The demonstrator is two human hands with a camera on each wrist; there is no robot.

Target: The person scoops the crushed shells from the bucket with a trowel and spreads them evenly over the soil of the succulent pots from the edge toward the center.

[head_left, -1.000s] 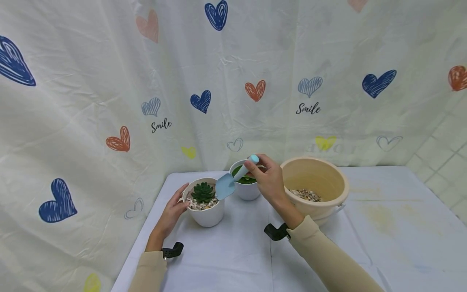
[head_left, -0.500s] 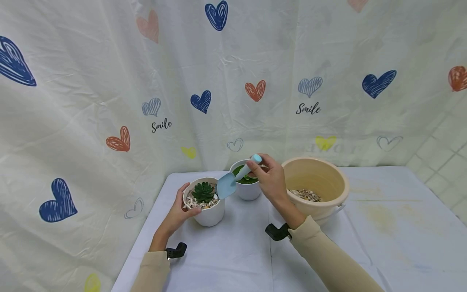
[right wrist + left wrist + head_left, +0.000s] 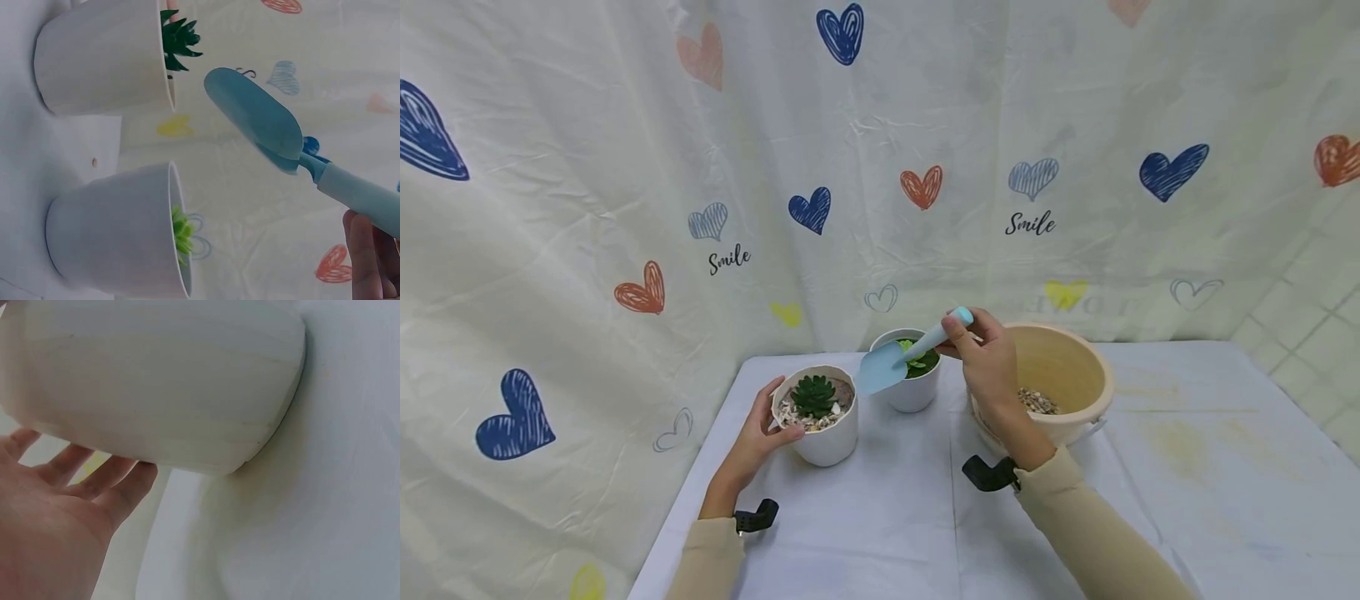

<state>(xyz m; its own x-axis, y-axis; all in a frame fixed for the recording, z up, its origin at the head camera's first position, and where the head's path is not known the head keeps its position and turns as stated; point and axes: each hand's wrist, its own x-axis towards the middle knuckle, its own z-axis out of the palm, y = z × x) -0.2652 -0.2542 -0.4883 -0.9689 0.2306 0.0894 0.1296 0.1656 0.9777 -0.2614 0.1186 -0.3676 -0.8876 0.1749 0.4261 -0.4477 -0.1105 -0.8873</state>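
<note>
Head view: at a white table [image 3: 865, 533], a person's left hand [image 3: 751, 440] curls round the left pot [image 3: 827, 446], thumb at the near rim, a hold that seems meant to steady it. Inside sits a dark plant [image 3: 815, 396]. The right hand [image 3: 988, 367] clasps a blue trowel [image 3: 883, 367] by the upper handle, apparently to leave the blade free ahead of the fingers. Beyond stands the far pot [image 3: 910, 396]; the bucket [image 3: 1093, 387] of gravel [image 3: 1037, 402] sits at right, seemingly for the right arm's easy reach.

Left wrist view: fingers [image 3: 128, 490] lie against the left pot's wall, plainer than from above; the plant is out of sight.

Right wrist view: the blade hangs above both rims, touching neither, a gap the head view hides. A brown speck [image 3: 94, 162] dots the tabletop.
</note>
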